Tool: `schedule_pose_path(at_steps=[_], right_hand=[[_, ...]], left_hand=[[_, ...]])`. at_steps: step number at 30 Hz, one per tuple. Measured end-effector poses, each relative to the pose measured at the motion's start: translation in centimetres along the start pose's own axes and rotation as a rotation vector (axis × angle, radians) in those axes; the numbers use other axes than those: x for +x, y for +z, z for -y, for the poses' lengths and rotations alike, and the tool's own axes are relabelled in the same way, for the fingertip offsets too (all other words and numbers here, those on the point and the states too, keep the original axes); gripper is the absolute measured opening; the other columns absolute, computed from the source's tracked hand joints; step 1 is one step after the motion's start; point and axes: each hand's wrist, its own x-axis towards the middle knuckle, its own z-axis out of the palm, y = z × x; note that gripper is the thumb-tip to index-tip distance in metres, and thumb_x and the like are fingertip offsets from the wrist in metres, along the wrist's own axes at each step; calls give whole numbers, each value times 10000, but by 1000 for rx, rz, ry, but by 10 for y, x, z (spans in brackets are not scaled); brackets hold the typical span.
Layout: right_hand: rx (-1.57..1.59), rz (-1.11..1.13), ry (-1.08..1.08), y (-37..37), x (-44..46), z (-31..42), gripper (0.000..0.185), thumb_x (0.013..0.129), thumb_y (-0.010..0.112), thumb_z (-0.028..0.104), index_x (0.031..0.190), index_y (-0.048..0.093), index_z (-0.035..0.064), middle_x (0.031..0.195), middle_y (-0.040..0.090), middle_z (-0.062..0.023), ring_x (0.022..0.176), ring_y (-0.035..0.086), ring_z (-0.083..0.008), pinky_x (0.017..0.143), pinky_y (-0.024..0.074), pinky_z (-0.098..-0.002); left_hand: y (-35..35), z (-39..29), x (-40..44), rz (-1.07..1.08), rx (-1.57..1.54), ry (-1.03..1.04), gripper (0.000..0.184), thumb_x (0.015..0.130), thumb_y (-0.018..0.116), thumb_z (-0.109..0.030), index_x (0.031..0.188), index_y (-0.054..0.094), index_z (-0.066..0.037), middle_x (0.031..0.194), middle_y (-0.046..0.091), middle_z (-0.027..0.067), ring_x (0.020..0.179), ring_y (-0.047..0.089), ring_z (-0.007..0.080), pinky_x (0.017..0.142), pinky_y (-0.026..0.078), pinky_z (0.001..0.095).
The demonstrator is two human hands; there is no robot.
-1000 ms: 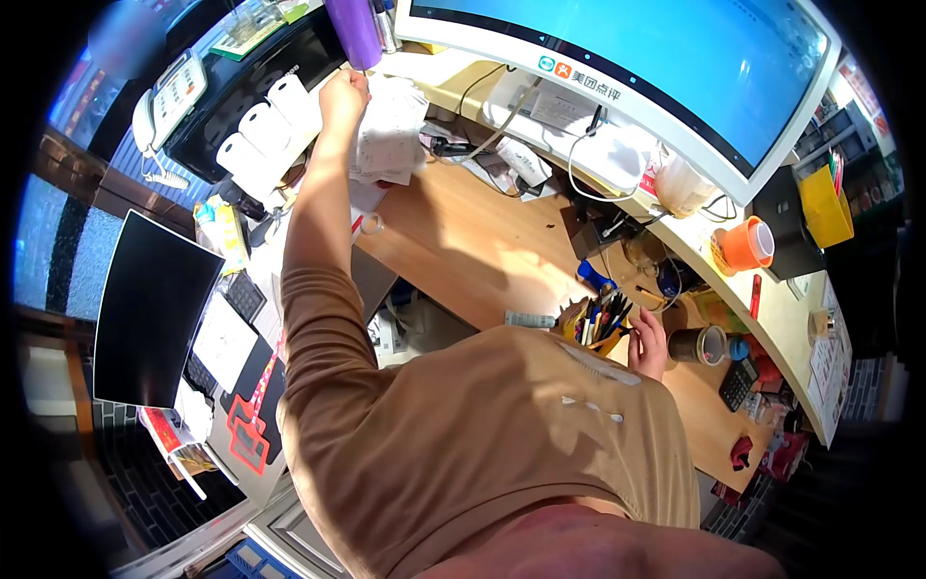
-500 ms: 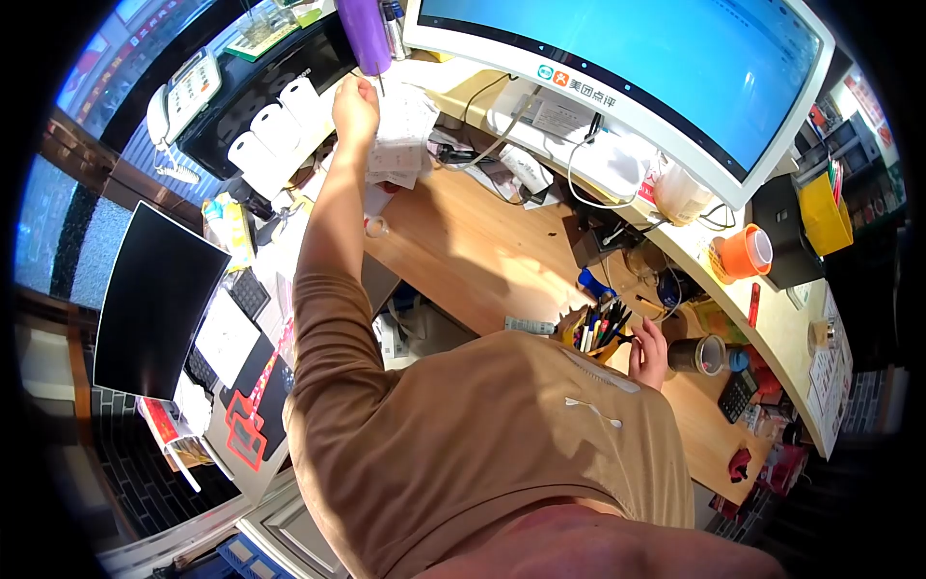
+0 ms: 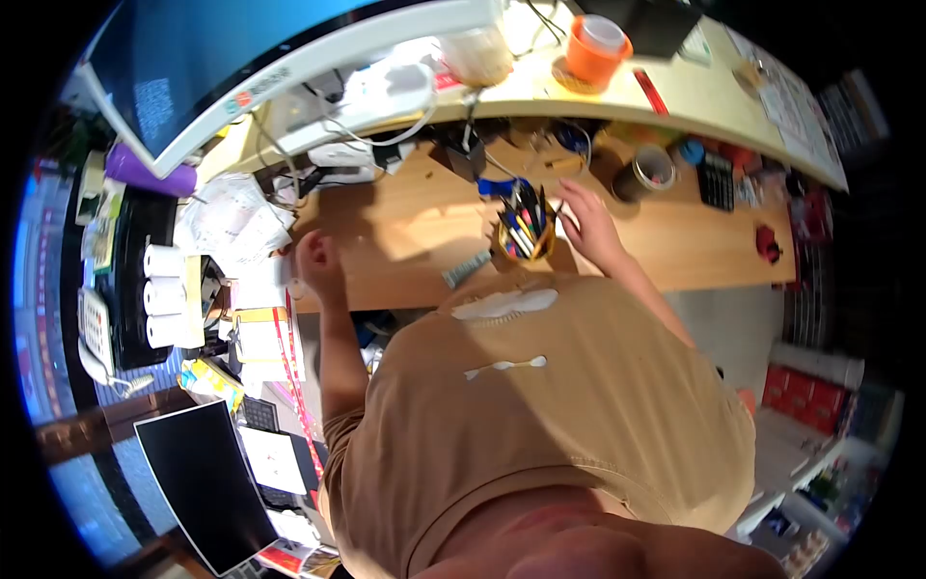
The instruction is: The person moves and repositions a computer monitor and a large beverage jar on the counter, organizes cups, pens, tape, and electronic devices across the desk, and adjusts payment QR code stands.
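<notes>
My left hand [image 3: 319,259] is over the left end of the wooden desk [image 3: 386,217], its fingers curled in. Whatever they may hold is hidden. Loose white receipts [image 3: 231,217] lie just beyond it, and a small clear round item [image 3: 297,289] is by the wrist. At the right side of a yellow pen holder [image 3: 526,241] packed with pens, my right hand [image 3: 590,227] has its fingers apart. The fingertips are close to the pens; I cannot tell whether they touch. A small grey-green tube [image 3: 468,269] lies left of the holder.
A monitor [image 3: 280,58] stands on the raised shelf [image 3: 540,101], beside an orange cup [image 3: 595,56]. Right of my right hand are a dark cup [image 3: 644,174] and a calculator [image 3: 717,181]. White paper rolls [image 3: 164,297] and a dark screen [image 3: 207,482] are at left.
My left hand has drawn back from beside the purple object and the receipts to the desk. My right hand remains beside the pen holder. The camera view has turned toward the right.
</notes>
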Motion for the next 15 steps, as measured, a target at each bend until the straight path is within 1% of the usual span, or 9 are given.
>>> schedule_pose_path(at_steps=[2,5,6,9,10,12,13,14,15], right_hand=[[-36,-2,96,3,-8,-6,421,802,607,103,1199,484,39,1240,495,-184,1097,484,-370,911,416,-410],[-27,48,221,17,-23,-22,484,813,614,169,1239,446,14,1210,514,-226,1081,509,-378,907,429,-403],[-16,71,263,23,-30,-28,507,820,617,193,1255,433,8,1202,521,-237,1072,522,-382,901,436,-400],[272,328,692,34,-40,-27,574,844,614,283,1293,399,-3,1160,555,-254,1002,579,-379,856,468,-395],[274,326,652,44,-49,-32,606,858,603,342,1303,389,-8,1111,587,-253,931,617,-363,811,488,-398],[294,387,657,57,-60,-36,595,866,586,355,1299,396,-6,1035,618,-241,893,629,-356,779,499,-393],[302,419,632,60,-56,-34,591,870,577,362,1297,399,-6,997,634,-235,874,635,-353,763,505,-391],[362,450,706,59,-50,-28,570,877,563,363,1283,410,-5,915,647,-217,813,645,-343,718,513,-387],[419,491,772,57,-47,-21,550,883,548,364,1270,421,-5,833,661,-200,752,655,-334,672,521,-384]], left_hand=[[27,-8,-31,141,-73,-39,201,825,621,-36,1023,587,-27,888,582,28,656,519,75,570,449,210],[64,-9,-63,571,-34,-124,283,800,644,-54,1073,572,-31,918,604,60,732,586,109,626,479,233],[75,-27,-75,595,-119,-92,316,803,648,-83,1101,565,-19,918,603,75,734,597,121,633,487,235],[108,-39,-94,841,-194,-171,365,842,617,-86,1182,512,-2,920,582,52,772,567,92,660,469,211],[120,-52,-99,870,-192,-205,376,848,616,-110,1190,505,-1,921,584,57,757,577,97,648,476,217],[142,-75,-106,967,-174,-376,408,827,622,-192,1176,515,-9,904,596,107,748,577,145,687,489,294],[155,-78,-104,1163,-237,-325,431,841,580,-230,1210,495,-26,936,603,135,834,595,206,753,479,329],[170,-66,-116,1167,-155,-303,446,837,565,-259,1218,494,-38,999,605,181,948,591,285,821,458,368],[168,-90,-118,1089,-141,-370,473,819,570,-299,1202,497,-32,1050,593,228,999,575,350,849,449,408]])
